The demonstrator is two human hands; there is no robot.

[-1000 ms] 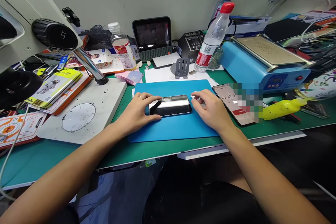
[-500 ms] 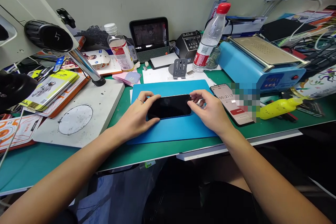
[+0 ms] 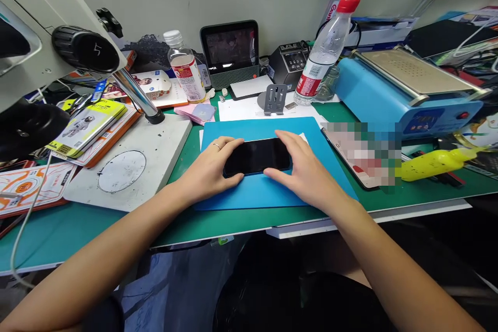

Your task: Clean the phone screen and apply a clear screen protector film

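A smartphone point(image 3: 257, 156) with a dark screen lies lengthwise over the blue mat point(image 3: 272, 194), its screen facing up. My left hand point(image 3: 216, 166) grips its left end, thumb along the near edge and fingers along the far edge; a ring shows on one finger. Around the right end is my right hand point(image 3: 301, 168), with the thumb at the near edge and the index finger at the far edge. A small white piece point(image 3: 304, 138) shows just behind the right hand; its kind is unclear. The phone's underside is hidden.
Right of the mat lies another phone point(image 3: 360, 161), partly pixelated, beside a yellow bottle point(image 3: 436, 163). A blue heating-plate machine point(image 3: 373, 93) stands behind them. On the left is a microscope stand point(image 3: 163, 137). Plastic bottles point(image 3: 324, 57) and a grey phone holder point(image 3: 275, 99) stand behind.
My right hand has gone from a pinch at the phone's right corner to a wider hold across its end. The white piece now shows behind it. The view has shifted slightly.
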